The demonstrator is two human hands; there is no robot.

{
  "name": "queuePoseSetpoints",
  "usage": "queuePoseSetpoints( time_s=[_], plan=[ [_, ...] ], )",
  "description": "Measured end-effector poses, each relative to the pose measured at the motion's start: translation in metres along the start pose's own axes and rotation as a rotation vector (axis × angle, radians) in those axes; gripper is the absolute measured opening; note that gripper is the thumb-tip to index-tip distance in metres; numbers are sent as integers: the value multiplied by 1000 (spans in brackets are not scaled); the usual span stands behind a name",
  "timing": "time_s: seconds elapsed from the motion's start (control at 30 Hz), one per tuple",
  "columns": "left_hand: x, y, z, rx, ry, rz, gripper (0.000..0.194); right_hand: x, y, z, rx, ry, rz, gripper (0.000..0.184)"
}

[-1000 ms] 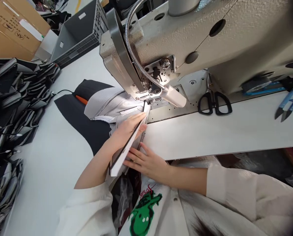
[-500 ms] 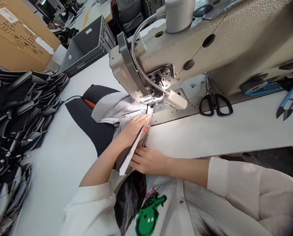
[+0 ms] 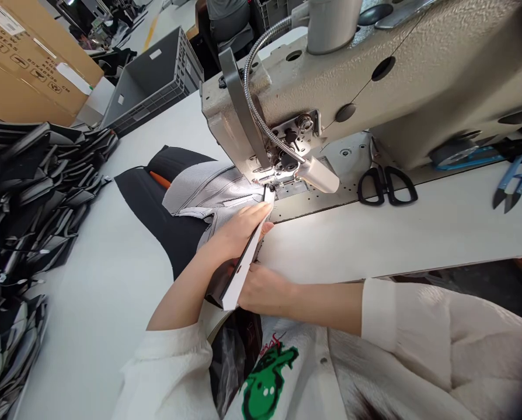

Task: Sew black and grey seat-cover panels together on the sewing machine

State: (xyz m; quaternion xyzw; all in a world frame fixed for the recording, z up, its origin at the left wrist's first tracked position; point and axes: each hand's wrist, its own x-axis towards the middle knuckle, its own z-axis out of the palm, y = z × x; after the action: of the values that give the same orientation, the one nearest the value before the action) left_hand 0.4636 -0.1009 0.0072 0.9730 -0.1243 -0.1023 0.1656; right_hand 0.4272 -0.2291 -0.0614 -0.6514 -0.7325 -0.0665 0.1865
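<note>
A pile of black-and-gray sewn panels (image 3: 28, 198) slumps along the left side of a white table (image 3: 90, 303), beneath a cardboard carton (image 3: 28, 58) printed with shipping marks and a gray perforated plastic crate (image 3: 151, 87). Black-handled scissors (image 3: 386, 186) and blue thread snips (image 3: 512, 181) lie off to the right. Beyond, a co-worker (image 3: 226, 14) in a gray top sits with back turned, near a yellow floor line (image 3: 148, 35).
</note>
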Motion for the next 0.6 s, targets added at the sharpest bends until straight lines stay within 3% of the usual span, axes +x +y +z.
queuePoseSetpoints(
  time_s=[0.13, 0.3, 0.43, 0.6],
  plan=[
    [-3, 2, 1, 54, -15, 25, 49, 3, -2, 1, -119, -10, 14, 38],
    [-2, 6, -4, 81, -13, 58, 46, 31, -6, -8, -173, -128, -49, 40],
    [-2, 10, -6, 101, -17, 53, 44, 40, -14, -14, -227, -148, -50, 38],
    [-2, 8, -4, 156, -46, 39, 46, 29, -9, -10, -22, -70, -62, 44]
  ],
)
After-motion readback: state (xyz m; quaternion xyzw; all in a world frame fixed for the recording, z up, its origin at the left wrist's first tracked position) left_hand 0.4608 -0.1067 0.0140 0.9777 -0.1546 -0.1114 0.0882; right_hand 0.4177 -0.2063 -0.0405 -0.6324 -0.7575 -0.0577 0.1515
